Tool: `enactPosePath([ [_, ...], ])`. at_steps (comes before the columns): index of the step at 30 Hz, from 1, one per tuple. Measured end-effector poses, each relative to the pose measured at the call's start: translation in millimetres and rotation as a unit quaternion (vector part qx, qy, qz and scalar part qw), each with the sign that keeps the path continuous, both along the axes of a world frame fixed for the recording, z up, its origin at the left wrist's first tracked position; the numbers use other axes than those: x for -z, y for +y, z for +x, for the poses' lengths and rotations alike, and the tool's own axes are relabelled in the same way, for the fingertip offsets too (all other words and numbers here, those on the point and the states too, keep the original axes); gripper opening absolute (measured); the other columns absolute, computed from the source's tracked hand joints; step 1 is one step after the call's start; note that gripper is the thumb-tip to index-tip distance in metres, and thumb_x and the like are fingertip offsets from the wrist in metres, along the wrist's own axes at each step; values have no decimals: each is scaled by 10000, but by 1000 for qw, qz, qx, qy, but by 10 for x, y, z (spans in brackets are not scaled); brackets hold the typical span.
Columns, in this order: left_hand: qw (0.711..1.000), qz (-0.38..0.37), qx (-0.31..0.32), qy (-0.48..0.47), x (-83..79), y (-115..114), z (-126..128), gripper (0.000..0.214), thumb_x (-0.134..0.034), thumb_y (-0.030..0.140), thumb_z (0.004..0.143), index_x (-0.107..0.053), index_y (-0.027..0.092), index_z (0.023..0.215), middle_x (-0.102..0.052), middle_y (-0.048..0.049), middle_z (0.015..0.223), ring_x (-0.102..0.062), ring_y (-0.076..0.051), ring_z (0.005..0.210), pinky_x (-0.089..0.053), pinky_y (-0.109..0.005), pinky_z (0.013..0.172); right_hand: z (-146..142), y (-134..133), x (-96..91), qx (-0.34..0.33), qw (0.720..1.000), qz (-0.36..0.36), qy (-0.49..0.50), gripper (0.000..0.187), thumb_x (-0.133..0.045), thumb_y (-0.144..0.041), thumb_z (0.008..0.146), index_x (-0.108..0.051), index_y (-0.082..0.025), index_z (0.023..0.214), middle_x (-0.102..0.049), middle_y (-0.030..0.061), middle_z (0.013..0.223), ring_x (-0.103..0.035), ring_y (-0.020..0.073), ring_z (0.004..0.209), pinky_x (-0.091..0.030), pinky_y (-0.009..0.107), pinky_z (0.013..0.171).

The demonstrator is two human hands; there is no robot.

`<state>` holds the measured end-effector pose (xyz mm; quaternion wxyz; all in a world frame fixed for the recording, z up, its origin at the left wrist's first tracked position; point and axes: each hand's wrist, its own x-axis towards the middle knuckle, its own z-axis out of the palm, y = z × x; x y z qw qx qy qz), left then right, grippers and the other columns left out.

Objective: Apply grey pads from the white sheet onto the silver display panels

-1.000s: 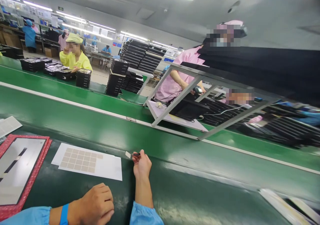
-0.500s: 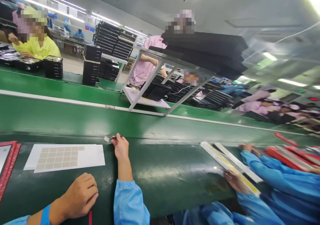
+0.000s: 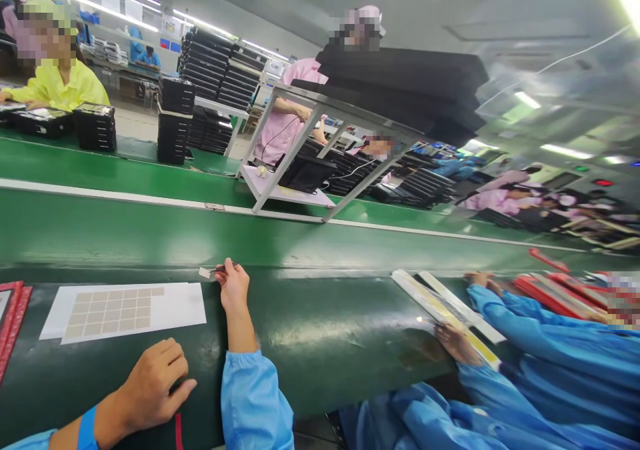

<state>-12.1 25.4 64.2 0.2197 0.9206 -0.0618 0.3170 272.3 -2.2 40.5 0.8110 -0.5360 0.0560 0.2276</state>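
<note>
My right hand (image 3: pixel 234 290) is closed on dark tweezers (image 3: pixel 220 268), held above the green work surface. A small pale square piece (image 3: pixel 205 273), like a sticker, sits at the tweezers' tip. My left hand (image 3: pixel 155 383) rests near the front edge, its fingers loosely bent and the thumb held apart, with nothing visible in it. A blue band (image 3: pixel 88 430) circles the left wrist. Beyond that hand, white sheets (image 3: pixel 180 303) overlap on the surface; the upper one carries rows of small beige squares (image 3: pixel 113 311).
Red-edged material (image 3: pixel 15 323) lies at far left. On the right, a co-worker in blue sleeves (image 3: pixel 530 323) handles long white strips (image 3: pixel 445 310) beside red pieces (image 3: pixel 555 297). A metal stand (image 3: pixel 295 150) and black stacks (image 3: pixel 175 120) rise across the green line.
The view has shifted slightly, so most things appear a little higher and further left. My left thumb has spread away from its fingers. My right hand keeps the tweezers and pale piece.
</note>
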Motion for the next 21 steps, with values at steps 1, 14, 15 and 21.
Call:
enactPosePath([
  [1,1000,5,-24,-9,31,-1,-8,271,-582,235,1065,-514,217,804,-587,3,766,-514,-142,695,-391,-310,627,-7,11,12,1,1000,-1,-3,306,-697,-354,1122,-571,-81,1069,-639,54,949,-600,77,739,-517,148,654],
  [14,998,33,-42,-14,328,2,-31,382,-416,-34,961,-343,226,692,-454,57,561,-358,-104,470,-284,-306,525,-9,44,8,2,1000,-14,-6,284,-660,-339,1140,-553,-86,1067,-635,50,948,-596,77,730,-511,152,645],
  [15,999,29,-39,-12,323,12,-31,380,-410,-34,963,-342,226,694,-454,57,563,-360,-103,472,-284,-303,527,-10,46,7,3,1000,-13,-6,279,-653,-335,1144,-553,-86,1068,-634,49,946,-597,77,731,-511,151,646],
  [21,1000,4,-23,9,269,54,-56,368,-403,-52,961,-367,223,718,-466,63,599,-397,-87,501,-302,-282,547,-1,49,23,10,1000,-12,-9,381,-707,-431,1125,-562,-87,1053,-640,51,946,-601,77,736,-513,150,648],
])
